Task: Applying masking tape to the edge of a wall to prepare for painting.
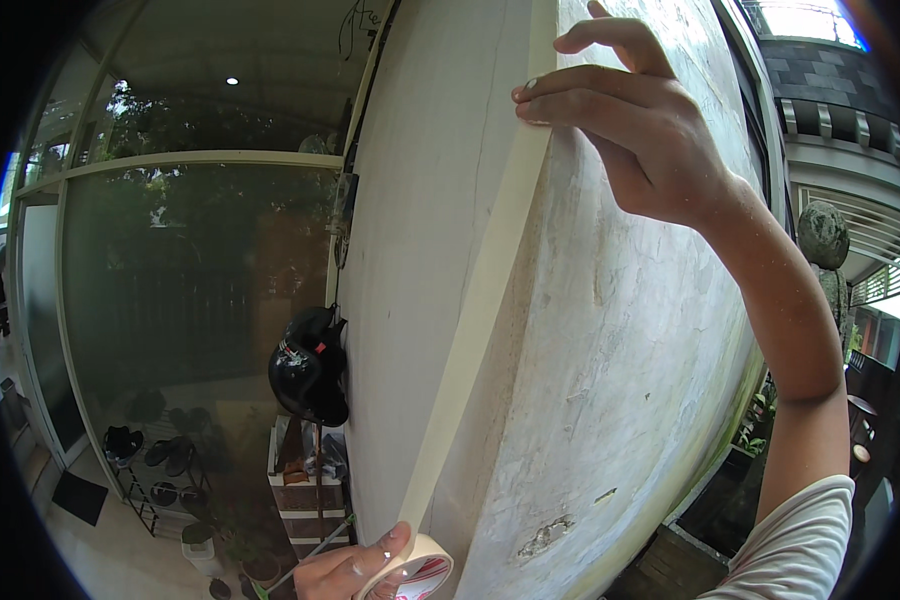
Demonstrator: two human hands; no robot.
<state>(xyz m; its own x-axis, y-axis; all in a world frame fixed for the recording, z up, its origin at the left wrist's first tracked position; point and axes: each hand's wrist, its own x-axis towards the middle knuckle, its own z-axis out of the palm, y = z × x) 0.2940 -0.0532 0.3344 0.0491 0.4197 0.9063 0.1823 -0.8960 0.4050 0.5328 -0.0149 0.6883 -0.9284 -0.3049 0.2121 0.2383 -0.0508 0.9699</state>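
Observation:
A roll of cream masking tape [432,558] sits in my left hand [342,574] at the lower edge, the thumb over its rim. From the roll, a long strip of tape [473,330] runs up along the corner of a white, stained wall [610,340]. High on that corner, my right hand [655,135] presses fingertips on the strip. Its fingers are stretched out and spread, gripping nothing. Above those fingers the tape continues along the edge. Lower down, the strip slants left of the corner; whether it touches the wall there, I cannot tell.
A black helmet [310,368] hangs left of the wall, above a small drawer cabinet [300,500]. Behind stands a large glass panel [190,300], with a shoe rack [160,475] at its foot. On the right are a stone figure [823,237] and a dark planter [685,545].

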